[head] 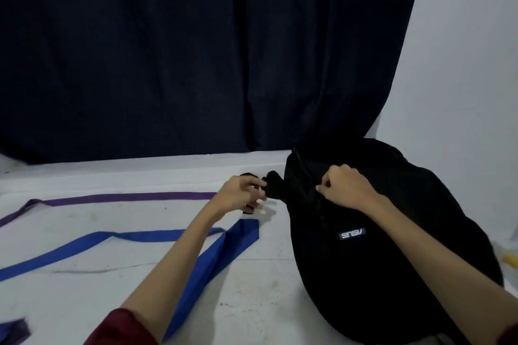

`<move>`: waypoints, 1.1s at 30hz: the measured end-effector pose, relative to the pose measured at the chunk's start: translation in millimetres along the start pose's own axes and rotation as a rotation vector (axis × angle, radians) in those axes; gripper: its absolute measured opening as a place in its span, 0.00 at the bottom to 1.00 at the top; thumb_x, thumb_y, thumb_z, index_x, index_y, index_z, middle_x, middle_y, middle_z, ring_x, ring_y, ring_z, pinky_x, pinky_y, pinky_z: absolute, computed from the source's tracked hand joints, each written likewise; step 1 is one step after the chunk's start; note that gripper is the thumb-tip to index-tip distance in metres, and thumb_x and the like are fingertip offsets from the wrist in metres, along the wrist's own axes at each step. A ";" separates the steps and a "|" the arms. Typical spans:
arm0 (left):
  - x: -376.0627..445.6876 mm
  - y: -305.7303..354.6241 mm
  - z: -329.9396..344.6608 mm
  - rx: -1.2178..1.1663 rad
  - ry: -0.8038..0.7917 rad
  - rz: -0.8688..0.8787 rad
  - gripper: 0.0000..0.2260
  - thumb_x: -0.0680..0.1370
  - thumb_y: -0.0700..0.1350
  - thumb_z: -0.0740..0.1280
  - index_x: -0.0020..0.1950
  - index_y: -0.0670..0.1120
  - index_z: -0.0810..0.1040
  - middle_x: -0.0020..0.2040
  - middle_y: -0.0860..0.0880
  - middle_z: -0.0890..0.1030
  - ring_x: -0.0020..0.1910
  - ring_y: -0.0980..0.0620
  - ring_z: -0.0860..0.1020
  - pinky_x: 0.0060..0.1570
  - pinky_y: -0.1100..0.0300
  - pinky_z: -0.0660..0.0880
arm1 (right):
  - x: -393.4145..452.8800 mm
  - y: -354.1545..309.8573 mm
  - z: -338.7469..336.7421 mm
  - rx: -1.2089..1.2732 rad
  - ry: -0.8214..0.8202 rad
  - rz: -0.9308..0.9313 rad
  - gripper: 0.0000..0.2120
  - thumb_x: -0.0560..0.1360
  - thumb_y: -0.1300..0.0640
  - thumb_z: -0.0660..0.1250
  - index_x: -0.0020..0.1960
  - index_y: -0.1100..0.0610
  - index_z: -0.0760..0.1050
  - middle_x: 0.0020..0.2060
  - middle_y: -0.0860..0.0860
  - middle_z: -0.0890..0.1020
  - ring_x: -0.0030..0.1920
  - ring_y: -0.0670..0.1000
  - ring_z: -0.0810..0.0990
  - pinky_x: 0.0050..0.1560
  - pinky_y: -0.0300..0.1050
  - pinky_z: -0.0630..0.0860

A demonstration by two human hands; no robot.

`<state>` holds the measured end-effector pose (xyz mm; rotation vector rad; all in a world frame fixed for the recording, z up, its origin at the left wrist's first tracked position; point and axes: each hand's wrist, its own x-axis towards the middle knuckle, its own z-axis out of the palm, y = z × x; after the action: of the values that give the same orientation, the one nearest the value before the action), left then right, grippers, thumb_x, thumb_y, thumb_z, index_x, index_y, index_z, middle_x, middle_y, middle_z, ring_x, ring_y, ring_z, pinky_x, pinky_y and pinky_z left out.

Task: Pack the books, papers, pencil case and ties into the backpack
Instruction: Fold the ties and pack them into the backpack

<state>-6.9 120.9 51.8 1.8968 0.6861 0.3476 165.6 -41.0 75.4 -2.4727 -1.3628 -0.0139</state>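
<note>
Two ties laid out on the white table, left of the black backpack. Nearest, a scrap of purple-blue cloth at the lower left edge, too cropped to identify. Next, the blue tie, running diagonally up toward the backpack's left side, its narrower band looping off to the left; partly crossed by the left forearm in a dark red sleeve. Backpack lying on its side, white logo patch facing up and reading upside down. Further back, the left hand, just left of the backpack, fingers curled and pinching a black strap or flap jutting from the backpack's left edge. Right hand resting on top of the backpack, fingers curled tight, pinching the fabric near the zipper line. Purple tie stretched flat, further back than the blue one, reaching leftward from beside the left hand. Small yellow object just right of the backpack, mostly cut off. Behind everything, a dark navy curtain and pale wall.
</note>
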 end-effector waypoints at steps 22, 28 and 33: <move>-96.1 -122.9 -64.3 0.392 0.139 -0.129 0.12 0.71 0.45 0.74 0.39 0.52 0.70 0.39 0.51 0.76 0.41 0.50 0.75 0.41 0.65 0.71 | -2.8 -148.6 153.6 0.223 -0.362 -0.514 0.07 0.77 0.61 0.62 0.51 0.61 0.78 0.48 0.52 0.70 0.51 0.54 0.72 0.48 0.49 0.69; -102.9 -69.2 -133.5 -0.003 0.102 0.026 0.28 0.69 0.52 0.75 0.66 0.59 0.69 0.63 0.58 0.75 0.63 0.57 0.73 0.60 0.61 0.72 | 33.9 -174.7 54.1 0.807 -0.213 -0.305 0.15 0.73 0.74 0.57 0.43 0.59 0.78 0.38 0.51 0.80 0.40 0.45 0.75 0.46 0.43 0.72; -90.4 -9.7 -151.5 -0.110 -0.109 0.122 0.25 0.72 0.37 0.73 0.61 0.59 0.70 0.56 0.63 0.79 0.53 0.67 0.78 0.48 0.68 0.75 | 52.9 -212.5 -40.3 1.189 -0.192 -0.221 0.14 0.79 0.66 0.58 0.48 0.51 0.78 0.42 0.47 0.82 0.44 0.45 0.79 0.47 0.40 0.74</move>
<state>-161.6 181.4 112.2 1.8422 0.4711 0.3495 24.7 96.6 179.4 -1.3390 -1.1658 0.7600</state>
